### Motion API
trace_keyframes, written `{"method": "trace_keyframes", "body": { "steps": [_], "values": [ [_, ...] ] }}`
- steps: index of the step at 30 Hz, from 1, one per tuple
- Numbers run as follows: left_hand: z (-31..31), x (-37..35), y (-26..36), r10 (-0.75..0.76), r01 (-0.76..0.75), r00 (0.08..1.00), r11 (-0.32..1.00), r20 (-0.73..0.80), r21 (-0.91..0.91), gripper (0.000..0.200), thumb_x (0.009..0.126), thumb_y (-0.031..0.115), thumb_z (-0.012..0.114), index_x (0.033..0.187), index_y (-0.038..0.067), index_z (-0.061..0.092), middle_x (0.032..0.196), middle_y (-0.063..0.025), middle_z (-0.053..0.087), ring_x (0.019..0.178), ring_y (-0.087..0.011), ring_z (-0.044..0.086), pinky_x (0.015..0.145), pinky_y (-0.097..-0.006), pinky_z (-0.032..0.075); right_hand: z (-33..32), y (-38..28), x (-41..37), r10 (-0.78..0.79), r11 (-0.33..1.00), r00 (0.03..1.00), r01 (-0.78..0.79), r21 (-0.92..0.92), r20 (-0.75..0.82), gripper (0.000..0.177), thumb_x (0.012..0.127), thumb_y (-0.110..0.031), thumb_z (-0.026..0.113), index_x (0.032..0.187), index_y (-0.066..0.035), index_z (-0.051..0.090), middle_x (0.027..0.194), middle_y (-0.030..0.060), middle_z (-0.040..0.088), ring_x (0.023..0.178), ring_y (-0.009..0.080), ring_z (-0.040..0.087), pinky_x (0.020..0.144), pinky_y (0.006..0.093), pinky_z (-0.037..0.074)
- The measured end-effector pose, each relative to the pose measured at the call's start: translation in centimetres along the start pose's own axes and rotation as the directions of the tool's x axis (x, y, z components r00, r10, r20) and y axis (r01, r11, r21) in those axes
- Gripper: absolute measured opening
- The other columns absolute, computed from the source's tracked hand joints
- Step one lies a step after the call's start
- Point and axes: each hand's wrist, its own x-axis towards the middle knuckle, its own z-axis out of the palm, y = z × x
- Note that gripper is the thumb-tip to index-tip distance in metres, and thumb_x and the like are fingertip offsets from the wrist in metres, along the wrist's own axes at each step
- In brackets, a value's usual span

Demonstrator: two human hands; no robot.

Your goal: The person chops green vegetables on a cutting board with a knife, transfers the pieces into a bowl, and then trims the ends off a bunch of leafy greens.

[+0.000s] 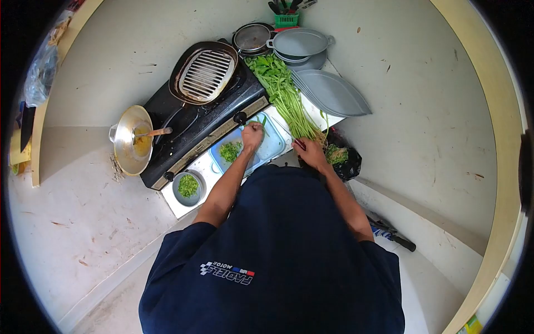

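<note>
My left hand (pixel 253 136) is closed over the upper part of a blue cutting board (pixel 271 146), with a bit of green leaf (pixel 263 123) showing beside its fingers. My right hand (pixel 311 152) is wrapped round a dark red handle (pixel 299 144) just off the board's right side; the rest of that tool is hard to make out. Chopped greens (pixel 230 151) lie in a heap on the board's left part. Long-stemmed leafy greens (pixel 286 94) are spread above the board, their root ends close to my right hand.
A grey bowl (pixel 179 195) holds chopped greens. Behind the board is a black stove (pixel 161 106) with a grill pan (pixel 204 72) and a wok (pixel 127 150). Grey oval plates (pixel 339 94) stand at the back right, above a black bag (pixel 349 167).
</note>
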Motion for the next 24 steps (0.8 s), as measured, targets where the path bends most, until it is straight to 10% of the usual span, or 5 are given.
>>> {"method": "trace_keyframes", "body": {
  "steps": [10, 17, 24],
  "values": [
    [-1.9, -2.2, 0.5, -0.24, 0.442, 0.896, 0.561, 0.374, -0.7, 0.014, 0.096, 0.009, 0.069, 0.11, 0.005, 0.067, 0.098, -0.0026, 0.069, 0.084, -0.0113, 0.064, 0.078, -0.023, 0.052, 0.9, 0.0, 1.6, 0.001, 0.998, 1.0, -0.001, 0.066, 0.006, 0.042, 0.097, -0.04, 0.069, 0.089, 0.001, 0.065, 0.074, 0.0189, 0.068, 0.069, 0.0363, 0.069, 0.067, 0.0447, 0.053],
    [-3.6, -5.9, 4.9, -0.186, 0.441, 0.897, 0.388, 0.4, -0.809, 0.026, 0.098, 0.003, 0.067, 0.122, 0.008, 0.06, 0.109, -0.0059, 0.066, 0.102, -0.0147, 0.067, 0.088, -0.0252, 0.056, 2.1, -2.7, 3.3, -0.027, 0.886, 0.996, -0.017, 0.463, 0.09, 0.036, 0.097, -0.03, 0.075, 0.099, 0.002, 0.059, 0.081, 0.0119, 0.071, 0.077, 0.0157, 0.069, 0.069, 0.0331, 0.053],
    [-4.3, -6.7, 6.4, -0.155, 0.317, 0.948, 0.477, 0.276, -0.82, 0.035, 0.096, -0.004, 0.064, 0.129, 0.0, 0.053, 0.112, -0.0075, 0.065, 0.11, -0.0217, 0.068, 0.103, -0.0342, 0.055, 2.9, -4.4, 4.7, -0.084, 0.759, 0.968, -0.092, 0.645, 0.236, 0.03, 0.096, -0.02, 0.076, 0.102, -0.002, 0.054, 0.09, 0.009, 0.069, 0.083, 0.0174, 0.072, 0.076, 0.0317, 0.057]
  ]
}}
